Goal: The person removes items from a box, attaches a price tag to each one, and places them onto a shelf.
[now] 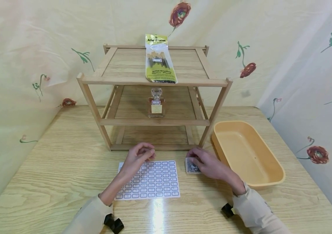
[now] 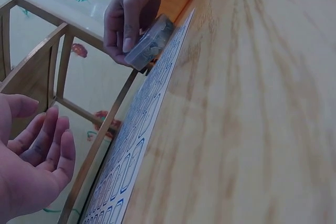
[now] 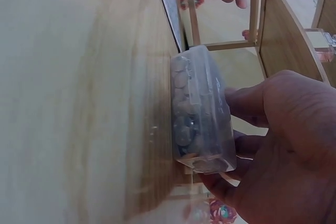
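My right hand (image 1: 208,163) grips a small clear plastic box (image 1: 191,166) near the front right foot of the wooden rack. Small, round, shiny pieces show through its wall in the right wrist view, their exact kind unclear; the box (image 3: 197,111) sits on or just over the table. Over the upper left of a white sheet of numbered labels (image 1: 158,182), my left hand (image 1: 138,159) hovers with loosely bent fingers. Nothing lies between those fingers (image 2: 50,140) in the left wrist view. The hand and forearm cover part of the sheet's left side.
A three-tier wooden rack (image 1: 154,122) stands behind the hands. Its top shelf bears a pack of artist brushes (image 1: 161,66), its middle shelf a perfume bottle (image 1: 156,105), both labelled. To the right of my right hand lies a yellow-orange plastic tub (image 1: 248,146).
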### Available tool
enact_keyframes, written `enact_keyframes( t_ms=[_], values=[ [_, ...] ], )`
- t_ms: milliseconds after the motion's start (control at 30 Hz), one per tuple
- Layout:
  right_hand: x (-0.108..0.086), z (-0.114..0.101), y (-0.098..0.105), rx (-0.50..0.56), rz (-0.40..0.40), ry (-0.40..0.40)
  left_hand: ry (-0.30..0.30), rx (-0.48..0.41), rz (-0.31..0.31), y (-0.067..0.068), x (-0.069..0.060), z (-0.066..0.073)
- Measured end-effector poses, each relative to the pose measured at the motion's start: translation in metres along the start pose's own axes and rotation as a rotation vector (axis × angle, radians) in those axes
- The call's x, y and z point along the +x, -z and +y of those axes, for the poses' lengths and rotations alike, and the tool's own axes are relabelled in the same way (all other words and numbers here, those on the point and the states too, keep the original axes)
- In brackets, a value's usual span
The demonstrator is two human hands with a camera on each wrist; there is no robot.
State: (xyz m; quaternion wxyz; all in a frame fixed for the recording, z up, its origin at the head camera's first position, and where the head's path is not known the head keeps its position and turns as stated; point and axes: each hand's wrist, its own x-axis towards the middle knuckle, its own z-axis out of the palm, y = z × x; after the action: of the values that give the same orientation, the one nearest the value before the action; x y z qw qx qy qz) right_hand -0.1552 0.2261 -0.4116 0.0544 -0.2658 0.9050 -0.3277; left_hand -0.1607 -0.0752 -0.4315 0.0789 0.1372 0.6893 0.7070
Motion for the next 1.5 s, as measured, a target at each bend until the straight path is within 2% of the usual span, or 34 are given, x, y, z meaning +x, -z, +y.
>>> enact_keyframes(
  t_ms=[367,633,900,1167,1500],
  values=[
    [0.001,0.003,-0.006,0.030,0.029,0.012,0.006,0.000,-0.005,0.000,0.000,-0.001],
    [0.001,0.004,-0.008,-0.001,0.043,0.034,0.019,0.005,0.003,0.001,-0.001,0.000],
    [0.001,0.003,-0.008,-0.012,0.039,0.000,0.037,0.015,0.016,0.004,-0.003,0.001],
    [0.002,0.001,-0.008,-0.022,0.039,0.008,0.052,0.038,0.023,0.013,-0.006,0.001],
    [0.005,-0.006,-0.011,-0.104,0.099,0.046,0.084,0.081,0.032,0.031,-0.013,0.005]
  ],
)
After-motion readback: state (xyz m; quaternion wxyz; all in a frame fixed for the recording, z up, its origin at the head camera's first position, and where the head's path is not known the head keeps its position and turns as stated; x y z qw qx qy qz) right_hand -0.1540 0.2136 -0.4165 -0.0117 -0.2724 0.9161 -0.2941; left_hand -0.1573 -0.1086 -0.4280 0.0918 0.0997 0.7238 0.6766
